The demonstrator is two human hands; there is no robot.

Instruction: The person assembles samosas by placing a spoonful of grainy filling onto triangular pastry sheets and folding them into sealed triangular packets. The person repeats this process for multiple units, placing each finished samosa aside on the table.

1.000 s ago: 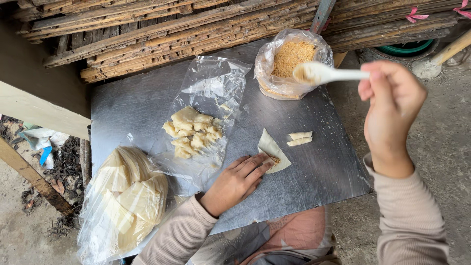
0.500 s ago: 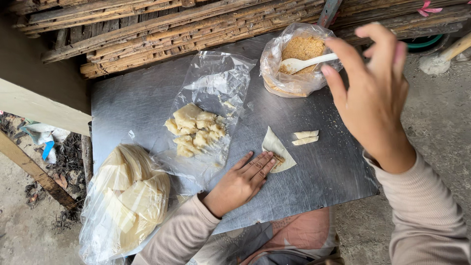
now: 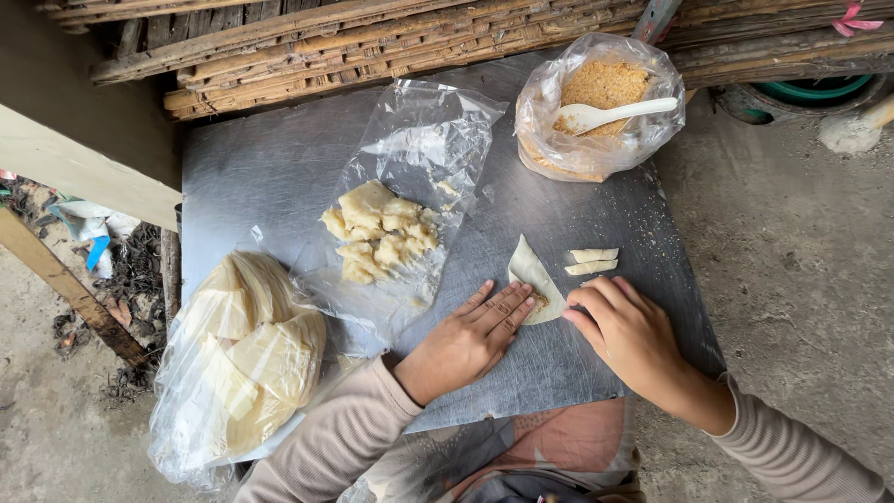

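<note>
The left hand [image 3: 468, 337] is laid flat, palm down, fingers straight and slightly spread, nothing gripped; its fingertips [image 3: 521, 300] are pressed on the near edge of a thin, pale, triangular sheet of dough wrapper [image 3: 533, 277]. The right hand [image 3: 626, 326] is set just beside it, fingers curled loosely and apart, their tips brought to the same wrapper's right edge; nothing is clamped there either. One wrapper is counted between the two hands, lying on the grey sheet-metal tabletop [image 3: 279, 177], with a small dab of brown filling seen at its near corner, by the left fingertips.

Just beyond the right hand, two small pale rolled pieces of dough [image 3: 592, 261] are lined up side by side, close to the wrapper but apart from it. Further beyond, well away from both hands, one clear plastic bag of brown crumbly filling [image 3: 596, 107] is stood open, and one white plastic spoon [image 3: 615, 113] is rested in it, handle pointing right.

Beyond the left hand and off to its left, one flattened clear plastic sheet [image 3: 419, 158] is spread, carrying a heap of pale yellowish folded pieces [image 3: 377, 231]; their number cannot be told. To the near left of the left forearm, one bulging clear bag of stacked pale wrappers [image 3: 242, 354] is hung over the table's edge.
</note>
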